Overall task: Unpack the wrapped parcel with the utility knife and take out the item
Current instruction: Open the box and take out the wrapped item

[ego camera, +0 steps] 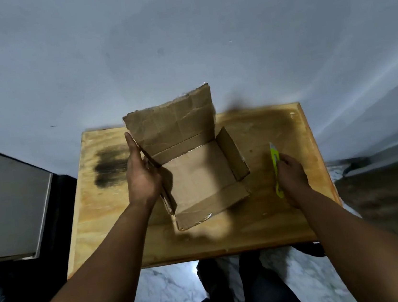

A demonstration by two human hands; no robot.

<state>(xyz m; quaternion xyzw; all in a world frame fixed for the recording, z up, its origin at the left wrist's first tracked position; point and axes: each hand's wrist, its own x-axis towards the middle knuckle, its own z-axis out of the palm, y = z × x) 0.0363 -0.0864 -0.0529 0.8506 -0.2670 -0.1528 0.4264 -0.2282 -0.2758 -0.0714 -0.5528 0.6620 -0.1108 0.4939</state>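
- A pale grey wall [179, 40] rose behind one wooden worktop [115, 211], whose far edge lay against or just short of it; a marbled floor [170, 292] showed below the near edge.
- One dark smudge [110, 170] marked the worktop's left part, and one grey cabinet [6, 199] stood off its left side.
- One cardboard box [196, 181] sat open near the worktop's middle, turned at an angle. Four flaps could be counted: a tall creased one standing at the far side, a short one upright on the right, one at the left edge by the hand, and one folded out flat toward the person.
- The box's inside showed only bare cardboard bottom; no item could be made out in it.
- The left hand [143, 175] lay against the box's left wall, fingers straight and pointing away, thumb at the flap edge; its grip was loose and flat, not wrapped round anything.
- The right hand [292, 177] curled its fingers round one lime-green utility knife [275, 164], its tip pointing away, low over the worktop to the right of the box and apart from it.
- Bare wood lay open to the box's left, right and near side, with the widest stretch on the left.
- The person's two dark-clad legs [235, 292] showed under the near edge.
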